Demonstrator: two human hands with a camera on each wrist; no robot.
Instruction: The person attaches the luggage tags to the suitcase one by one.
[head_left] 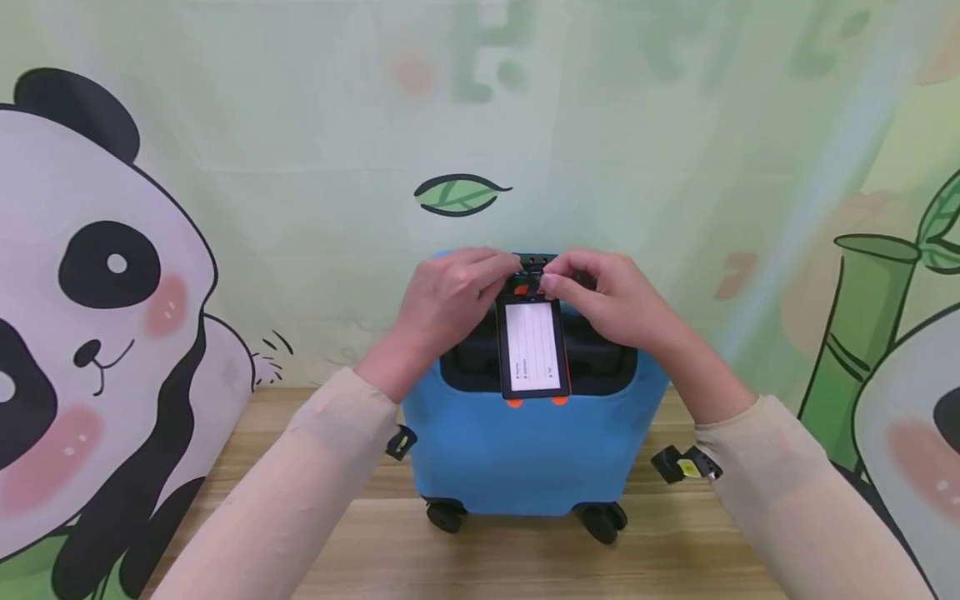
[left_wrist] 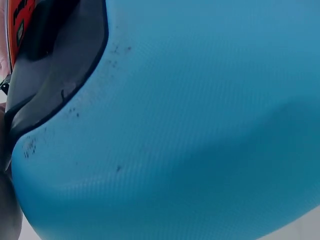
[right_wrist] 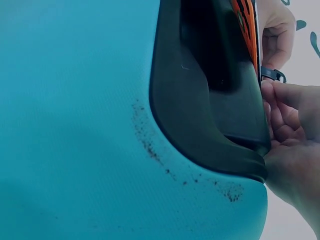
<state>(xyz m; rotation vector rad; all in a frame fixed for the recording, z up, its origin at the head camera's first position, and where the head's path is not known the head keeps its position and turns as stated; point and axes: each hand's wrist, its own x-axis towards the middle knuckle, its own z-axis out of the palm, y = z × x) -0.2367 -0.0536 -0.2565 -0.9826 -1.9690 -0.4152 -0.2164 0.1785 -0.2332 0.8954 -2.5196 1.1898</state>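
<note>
A blue suitcase (head_left: 525, 458) stands upright on its wheels, with a black recessed handle area (head_left: 600, 362) at its top. A luggage tag (head_left: 535, 346) with a black frame and white lined card hangs over that recess. Its orange back (right_wrist: 245, 22) shows in the right wrist view. At the tag's upper end, my left hand (head_left: 456, 293) and my right hand (head_left: 609, 293) pinch the black strap (head_left: 534, 263) with fingertips close together. A small black buckle (right_wrist: 272, 74) on the strap shows between the hands in the right wrist view. Fingers partly hide the strap's ends.
Under the suitcase lies a wood-grain surface (head_left: 360, 542). Behind it hangs a green backdrop (head_left: 315, 192) printed with pandas, bamboo and a leaf. Black caster wheels (head_left: 600, 523) show at the suitcase's base. A small black wrist device (head_left: 686, 464) sits at the right cuff.
</note>
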